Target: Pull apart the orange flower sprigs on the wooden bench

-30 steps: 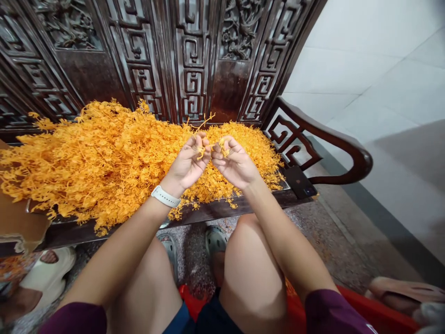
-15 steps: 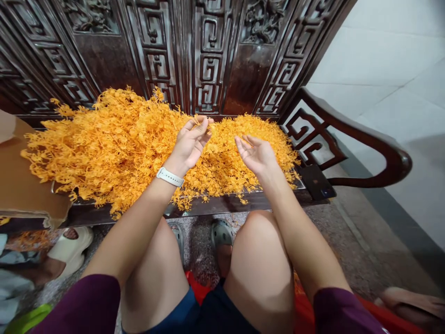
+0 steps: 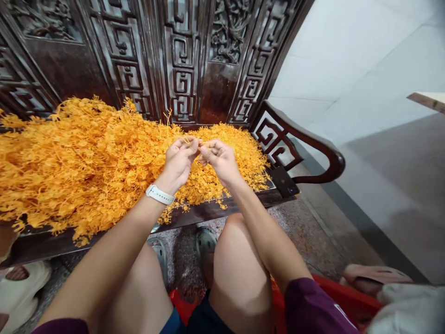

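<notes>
My left hand (image 3: 179, 162), with a pale watch strap (image 3: 160, 194) on its wrist, pinches a thin orange plastic flower piece (image 3: 187, 140) between thumb and fingers. My right hand (image 3: 222, 162) meets it fingertip to fingertip, its thumb and forefinger closed on the same small piece; the fingers largely hide the part between them. Both hands are above a big heap of orange plastic flower pieces (image 3: 104, 157), spidery and branching, which spreads over the seat of a dark wooden bench (image 3: 181, 220).
The bench's carved back (image 3: 215, 93) rises behind the heap, its curved armrest (image 3: 327, 162) at right. A dark phone (image 3: 285, 182) lies at the seat's right end. Beside me are a person's pale shoe (image 3: 26, 287) at left and a pink shoe (image 3: 377, 273) at right.
My right hand, open and apart before, has come left and closed at my left fingertips. The view has swung right, so the bench sits further left and the cardboard box is mostly out of sight.
</notes>
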Motion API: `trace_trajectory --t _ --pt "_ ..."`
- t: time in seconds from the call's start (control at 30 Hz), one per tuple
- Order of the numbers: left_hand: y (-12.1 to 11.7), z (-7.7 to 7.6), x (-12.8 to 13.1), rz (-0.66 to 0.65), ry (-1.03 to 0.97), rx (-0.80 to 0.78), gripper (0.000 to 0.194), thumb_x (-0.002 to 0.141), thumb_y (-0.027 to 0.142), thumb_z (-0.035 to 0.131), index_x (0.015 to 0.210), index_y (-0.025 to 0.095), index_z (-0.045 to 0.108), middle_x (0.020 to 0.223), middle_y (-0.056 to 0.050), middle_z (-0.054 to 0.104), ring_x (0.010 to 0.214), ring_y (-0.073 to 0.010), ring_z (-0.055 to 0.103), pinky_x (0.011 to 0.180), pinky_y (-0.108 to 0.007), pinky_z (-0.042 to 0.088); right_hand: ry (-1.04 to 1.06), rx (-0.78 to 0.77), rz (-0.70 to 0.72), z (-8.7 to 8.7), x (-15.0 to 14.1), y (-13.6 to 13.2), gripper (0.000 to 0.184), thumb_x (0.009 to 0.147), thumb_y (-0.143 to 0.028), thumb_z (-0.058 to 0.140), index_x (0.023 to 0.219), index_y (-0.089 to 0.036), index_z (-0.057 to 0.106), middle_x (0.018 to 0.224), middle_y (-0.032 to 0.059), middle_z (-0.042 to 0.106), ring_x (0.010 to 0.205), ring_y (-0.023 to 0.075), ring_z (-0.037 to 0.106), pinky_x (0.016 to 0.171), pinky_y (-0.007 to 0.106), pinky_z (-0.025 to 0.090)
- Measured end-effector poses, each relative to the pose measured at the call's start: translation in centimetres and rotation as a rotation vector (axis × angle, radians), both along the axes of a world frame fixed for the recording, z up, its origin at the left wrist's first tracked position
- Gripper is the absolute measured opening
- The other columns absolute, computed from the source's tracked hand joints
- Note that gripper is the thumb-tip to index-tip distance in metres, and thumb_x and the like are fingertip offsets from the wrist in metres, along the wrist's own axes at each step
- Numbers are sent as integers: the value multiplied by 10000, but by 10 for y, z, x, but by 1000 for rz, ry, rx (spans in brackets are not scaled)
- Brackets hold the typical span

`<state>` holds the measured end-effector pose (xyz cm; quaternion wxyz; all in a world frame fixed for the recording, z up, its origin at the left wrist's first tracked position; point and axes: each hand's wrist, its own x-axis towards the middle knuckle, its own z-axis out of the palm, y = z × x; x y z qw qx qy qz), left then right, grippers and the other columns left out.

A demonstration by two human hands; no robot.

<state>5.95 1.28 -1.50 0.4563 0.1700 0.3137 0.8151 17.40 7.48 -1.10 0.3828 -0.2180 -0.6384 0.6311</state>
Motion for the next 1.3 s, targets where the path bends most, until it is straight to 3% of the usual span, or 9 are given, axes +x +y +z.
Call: trace_trajectory --t 0.1,0.27,0.33,0.4,0.57,0.67,0.93,1.1,1.3 --pt "0 2 -8 9 -81 -22 280 825 -111 679 836 167 643 828 10 732 740 -66 700 653 -160 527 19 62 212 3 6 -8 286 891 -421 839 871 -210 647 726 -23 693 654 110 631 674 276 513" --pt "5 2 -51 73 -126 -74 292 997 -19 564 795 184 624 791 24 692 697 -41 666 675 -134 555 -215 258 1356 10 3 -65 175 975 -314 755 966 -140 736 949 83 786 893 185 754 853 312 583" --pt "2 0 -65 -4 -50 -117 236 1027 36 556 878 178 671 769 14 674 679 -67 663 664 -173 578 -213 255 1534 12 -1 -80 190 1008 -300 709 1013 -115 752 1053 122 789 1015 204 752 940 318 576" --pt "-5 -2 -72 -40 14 -156 196 1055 102 547 949 172 695 756 16 657 622 -72 622 597 -187 557 -75 82 1324 16 -1 -79 193 1019 -303 693 1118 -144 741 1049 89 777 960 175 742 876 286 589" --pt "-28 4 -71 -162 155 -172 272 1090 163 471 960 155 710 595 40 475 500 -72 455 509 -187 458 431 -572 269 27 18 -26 211 1009 -303 641 1194 -202 643 975 29 757 714 102 620 656 219 523" --pt "-41 18 -67 -264 210 -46 356 1109 173 395 907 170 688 562 45 378 498 -85 402 517 -198 410 460 -871 35 26 25 -1 215 1046 -255 466 1050 -130 641 787 25 678 607 78 502 578 195 433" --pt "-67 51 -50 -295 154 234 374 1046 191 545 676 207 489 497 55 147 468 -117 287 566 -251 383 30 -849 64 -9 -10 -39 264 683 -101 618 898 -218 520 761 -4 639 765 164 622 736 297 466" --pt "-65 36 -55 -469 446 214 367 819 366 862 614 221 595 421 46 296 470 -120 352 580 -303 385 330 -793 364 2 -13 -42 306 727 -217 576 1031 -230 611 767 4 666 794 192 642 797 332 519" --pt "-63 21 -75 -698 767 117 396 823 556 838 646 207 780 446 -36 465 501 -159 427 580 -342 339 351 -659 484 19 4 -34 732 556 -252 504 1276 -207 633 999 70 768 924 234 664 906 414 555"
